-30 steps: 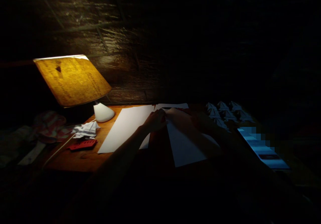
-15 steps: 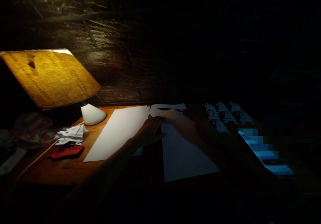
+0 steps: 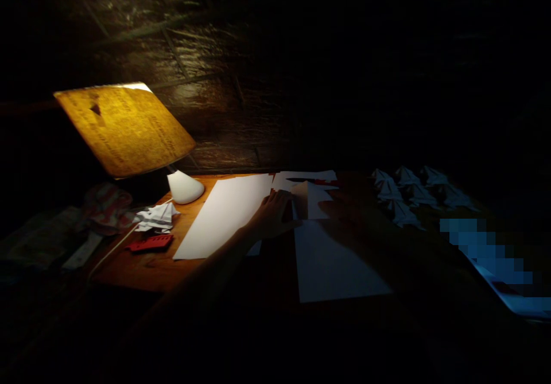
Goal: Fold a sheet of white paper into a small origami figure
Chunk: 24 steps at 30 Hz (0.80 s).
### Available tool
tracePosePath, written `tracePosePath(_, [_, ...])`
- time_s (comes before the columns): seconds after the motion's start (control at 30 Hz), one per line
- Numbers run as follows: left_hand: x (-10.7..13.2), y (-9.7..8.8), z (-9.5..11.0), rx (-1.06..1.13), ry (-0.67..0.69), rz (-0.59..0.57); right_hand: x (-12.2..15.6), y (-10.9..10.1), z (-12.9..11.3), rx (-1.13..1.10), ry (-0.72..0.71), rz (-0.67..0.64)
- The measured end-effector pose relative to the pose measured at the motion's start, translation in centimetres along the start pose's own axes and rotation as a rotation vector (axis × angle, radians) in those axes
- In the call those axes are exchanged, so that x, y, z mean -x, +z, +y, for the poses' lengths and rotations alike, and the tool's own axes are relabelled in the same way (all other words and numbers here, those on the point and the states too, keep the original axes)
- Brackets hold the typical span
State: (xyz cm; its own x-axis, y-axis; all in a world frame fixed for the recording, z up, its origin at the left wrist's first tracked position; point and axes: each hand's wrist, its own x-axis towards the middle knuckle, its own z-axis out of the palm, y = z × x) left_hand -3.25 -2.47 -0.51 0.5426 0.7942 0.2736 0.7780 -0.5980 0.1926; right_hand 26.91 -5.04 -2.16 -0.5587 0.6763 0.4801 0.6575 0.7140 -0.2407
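Note:
A white sheet of paper [image 3: 340,272] lies in front of me in dim light. Its far left part, coming to a point, looks creased or lifted, but I cannot tell which. My left hand [image 3: 275,214] is at the sheet's far left edge, fingers stretched forward and thumb apart, reaching toward the paper. Over the sheet's right side is my right hand [image 3: 338,214], mostly in shadow; its fingertips are near the far part of the paper, and their grip is too dark to make out. Left of my left hand lies another white sheet [image 3: 224,217], brightly lit.
A lamp with a yellowish shade [image 3: 129,131] and white base [image 3: 185,187] stands back left on the wooden table [image 3: 124,272]. Near it are crumpled folded paper [image 3: 157,217] and a red object [image 3: 150,243]. Several folded paper pieces [image 3: 415,193] and a glowing screen [image 3: 503,286] lie right.
The view has shifted, so things appear further right. My right hand has drawn back rightward from the sheet's far left corner, uncovering it. My left hand stays by the left edge.

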Motion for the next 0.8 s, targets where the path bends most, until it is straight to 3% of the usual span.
tracePosePath(0.23, [-0.1,0.2,-0.5,0.002,0.000,0.002,-0.4,0.3,-0.8,0.043,-0.028,-0.034])
tracePosePath(0.37, [0.1,-0.4,-0.6,0.035,0.044,-0.071,-0.2,-0.2,-2.0,0.054,-0.031,-0.059])
tracePosePath(0.53, [0.2,-0.3,-0.6,0.050,0.029,-0.049,0.1,-0.7,-2.6,0.047,-0.018,-0.098])
tracePosePath(0.8, [0.1,-0.3,-0.9,0.075,0.033,-0.048,-0.2,1.6,-1.9,0.077,-0.098,-0.150])
